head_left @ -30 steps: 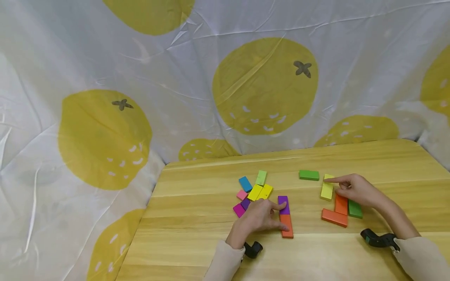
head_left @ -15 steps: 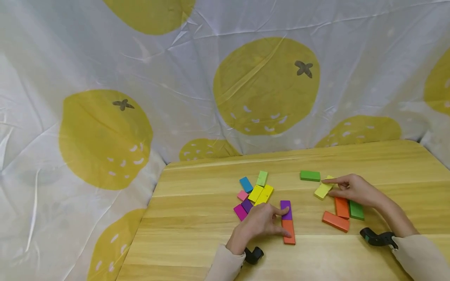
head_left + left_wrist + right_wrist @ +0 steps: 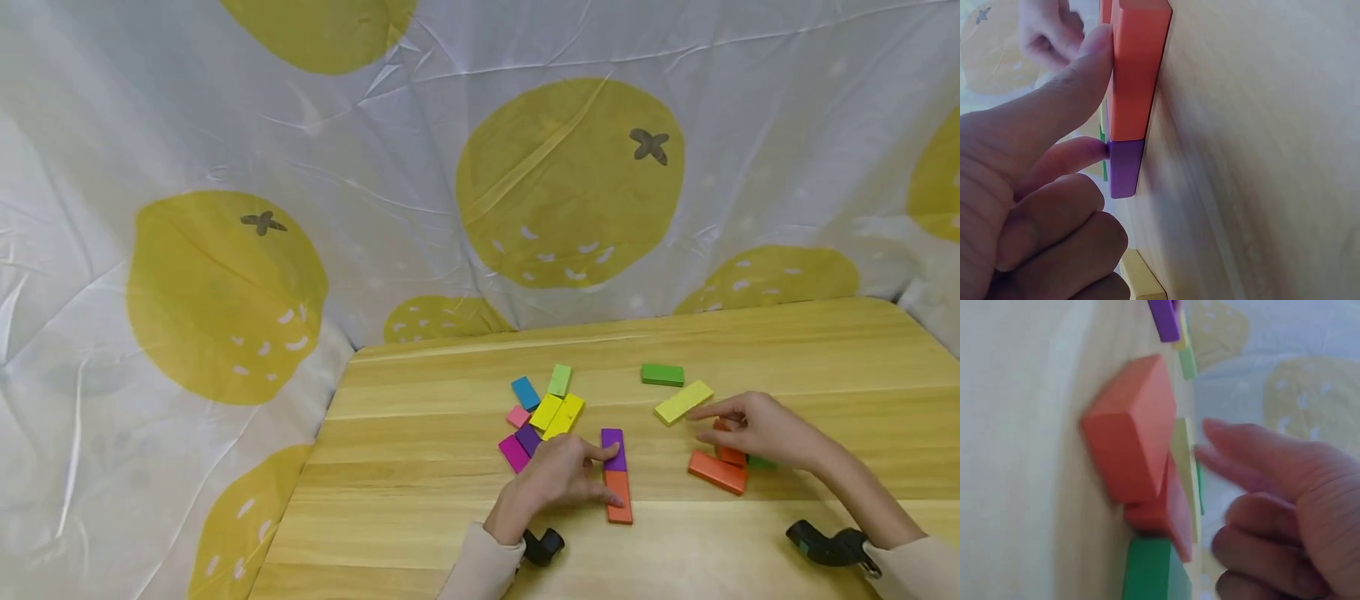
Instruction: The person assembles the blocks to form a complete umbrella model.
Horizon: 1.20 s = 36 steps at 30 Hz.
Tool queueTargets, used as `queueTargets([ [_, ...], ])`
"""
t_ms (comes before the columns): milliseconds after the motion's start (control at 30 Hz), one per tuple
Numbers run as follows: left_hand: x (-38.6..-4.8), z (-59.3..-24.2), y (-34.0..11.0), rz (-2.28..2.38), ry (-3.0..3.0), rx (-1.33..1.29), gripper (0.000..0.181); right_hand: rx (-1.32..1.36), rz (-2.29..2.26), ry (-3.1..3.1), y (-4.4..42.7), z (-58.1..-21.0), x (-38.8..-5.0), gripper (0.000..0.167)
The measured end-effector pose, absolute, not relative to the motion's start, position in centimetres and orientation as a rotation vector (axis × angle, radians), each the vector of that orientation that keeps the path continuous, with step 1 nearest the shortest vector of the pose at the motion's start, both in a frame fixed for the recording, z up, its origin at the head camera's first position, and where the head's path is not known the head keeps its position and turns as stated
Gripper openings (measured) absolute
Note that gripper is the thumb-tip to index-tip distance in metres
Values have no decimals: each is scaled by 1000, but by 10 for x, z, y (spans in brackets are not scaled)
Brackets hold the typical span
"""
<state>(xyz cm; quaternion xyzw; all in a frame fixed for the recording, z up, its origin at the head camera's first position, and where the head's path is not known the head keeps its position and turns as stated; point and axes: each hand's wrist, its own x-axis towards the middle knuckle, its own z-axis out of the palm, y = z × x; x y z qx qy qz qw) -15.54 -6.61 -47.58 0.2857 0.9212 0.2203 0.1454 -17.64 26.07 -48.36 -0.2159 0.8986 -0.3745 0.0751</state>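
Note:
Purple block and orange block lie flat, end to end, in a line on the table. My left hand rests its index fingertip on the purple block and its thumb on the orange one; its other fingers are curled. Over the right-hand blocks hovers my right hand, thumb and index apart with nothing between them. Just beyond its fingertips a pale yellow block lies slanted. Beneath it are two orange-red blocks, the front one in full view, the other and a dark green block partly hidden.
Left of the purple block is a cluster of small blocks: blue, light green, two yellow, pink, magenta and dark purple. A green block lies farther back. A lemon-print curtain hangs behind the table.
My right hand turned the pale yellow block slantwise and shifted it left, then let go and drew back toward me. My left hand slid the purple and orange blocks slightly nearer and rightward.

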Motion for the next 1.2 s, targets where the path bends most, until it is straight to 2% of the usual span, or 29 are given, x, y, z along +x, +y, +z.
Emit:
queueTargets([
  [233,-156,-475,-70,651,2658,776,65,-570,-953,2762,260,-487,-152,26],
  [367,-156,-475,-70,641,2662,786,65,-557,-916,2852,255,-488,-142,18],
  [533,-155,-476,-68,645,2653,800,65,-611,-864,2980,244,-491,-134,40],
  [600,-155,-476,-67,650,2651,802,65,-634,-864,2996,243,-492,-134,36],
  [700,-154,-476,-66,656,2649,801,66,-718,-963,2888,251,-491,-135,19],
  [867,-155,-476,-64,656,2652,814,65,-873,-1210,2445,276,-491,-137,59],
  [1067,-155,-476,-64,650,2653,810,63,-991,-1258,2248,288,-499,-138,74],
  [1200,-155,-475,-66,637,2679,796,62,-1077,-1248,2255,287,-502,-139,69],
])
